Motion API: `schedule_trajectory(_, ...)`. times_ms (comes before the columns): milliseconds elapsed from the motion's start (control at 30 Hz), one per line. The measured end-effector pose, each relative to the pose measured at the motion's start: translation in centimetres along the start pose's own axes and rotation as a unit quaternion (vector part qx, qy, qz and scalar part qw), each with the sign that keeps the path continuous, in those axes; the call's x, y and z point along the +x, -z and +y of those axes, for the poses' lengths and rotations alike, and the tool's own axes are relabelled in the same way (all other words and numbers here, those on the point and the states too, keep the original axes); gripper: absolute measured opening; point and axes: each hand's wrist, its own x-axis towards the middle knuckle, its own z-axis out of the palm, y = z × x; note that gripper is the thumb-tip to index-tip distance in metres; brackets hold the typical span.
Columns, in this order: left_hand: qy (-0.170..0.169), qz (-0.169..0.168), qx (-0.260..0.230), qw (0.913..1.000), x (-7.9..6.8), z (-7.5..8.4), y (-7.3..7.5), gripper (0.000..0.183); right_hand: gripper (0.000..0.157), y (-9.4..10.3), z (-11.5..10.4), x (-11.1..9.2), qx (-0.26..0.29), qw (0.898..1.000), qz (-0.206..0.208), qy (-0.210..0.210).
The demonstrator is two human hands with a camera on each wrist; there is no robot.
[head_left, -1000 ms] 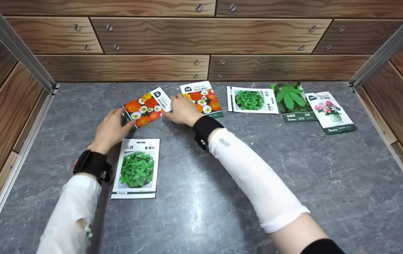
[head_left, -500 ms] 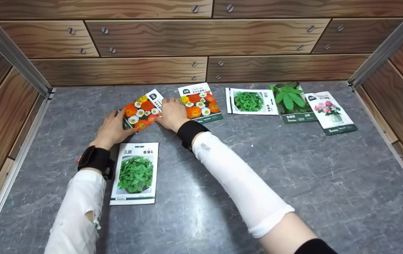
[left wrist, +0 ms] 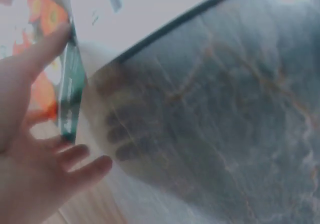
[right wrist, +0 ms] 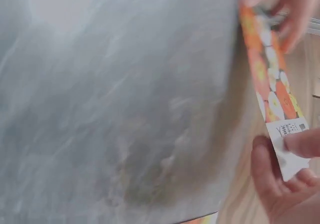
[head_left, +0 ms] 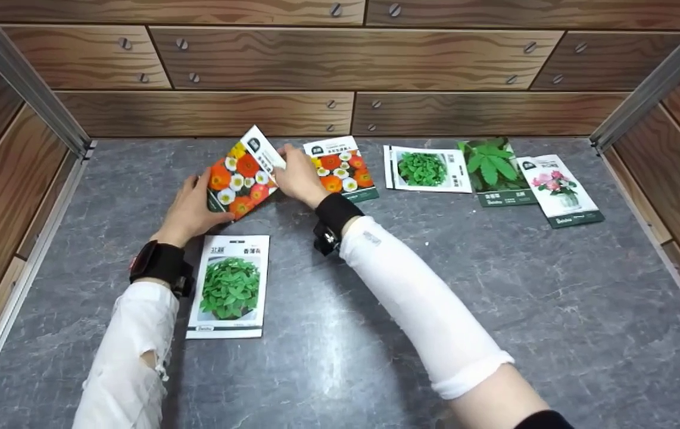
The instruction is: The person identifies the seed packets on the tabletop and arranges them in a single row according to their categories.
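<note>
Both hands hold one seed packet (head_left: 242, 179) printed with orange poppies and white flowers, tilted up off the grey table. My left hand (head_left: 188, 211) grips its green lower end, thumb in front and some fingers behind. At the white top end, my right hand (head_left: 299, 176) pinches a corner; the right wrist view shows the thumb (right wrist: 302, 143) on the printed face. A matching poppy seed packet (head_left: 349, 173) lies just right of the right hand. Nearer the person, a white seed packet with a leafy green plant (head_left: 230, 286) lies flat beside the left wrist.
Along the back right lie a sideways green-plant packet (head_left: 426, 169), a green leaf packet (head_left: 492, 170) and a pink-flower packet (head_left: 560, 193), the last two overlapping. Wood-patterned panels (head_left: 352, 59) wall the grey table (head_left: 387, 333) at the back and sides.
The held poppy packet has tilted up, its white top end rising toward the back panel. My right hand has shifted slightly and now pinches the packet's corner. The other packets stay put.
</note>
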Motion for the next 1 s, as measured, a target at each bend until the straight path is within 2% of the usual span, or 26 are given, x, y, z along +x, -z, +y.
schedule_trajectory(100,-0.010,0.038,-0.012,0.9992,-0.2,0.5,0.3,0.101,0.034,1.1,-0.1,-0.3,0.064,0.998,0.010,0.023)
schedule_trajectory(233,-0.024,0.111,-0.035,0.9929,-1.0,1.6,0.5,0.082,0.031,2.7,0.0,-0.8,0.109,0.992,0.040,0.043)
schedule_trajectory(400,-0.057,0.201,-0.092,0.9735,-2.3,3.0,0.4,0.050,0.028,4.7,0.5,-1.7,0.149,0.984,0.067,0.075)
schedule_trajectory(500,-0.073,0.233,-0.129,0.9611,-3.2,4.0,0.2,0.040,0.027,5.8,1.1,-2.6,0.181,0.977,0.068,0.091)
schedule_trajectory(567,-0.086,0.244,-0.151,0.9542,-3.9,4.7,-0.1,0.037,0.027,6.4,1.5,-3.4,0.204,0.972,0.069,0.098)
schedule_trajectory(767,-0.120,0.241,-0.200,0.9419,-6.7,6.9,-1.7,0.030,0.028,7.7,3.1,-6.1,0.260,0.957,0.072,0.110)
schedule_trajectory(900,-0.124,0.254,-0.226,0.9323,-8.4,8.1,-3.1,0.025,0.029,8.3,4.0,-8.0,0.280,0.951,0.078,0.104)
schedule_trajectory(1000,-0.114,0.258,-0.252,0.9257,-9.4,8.9,-4.1,0.022,0.033,8.8,4.5,-9.3,0.313,0.942,0.081,0.089)
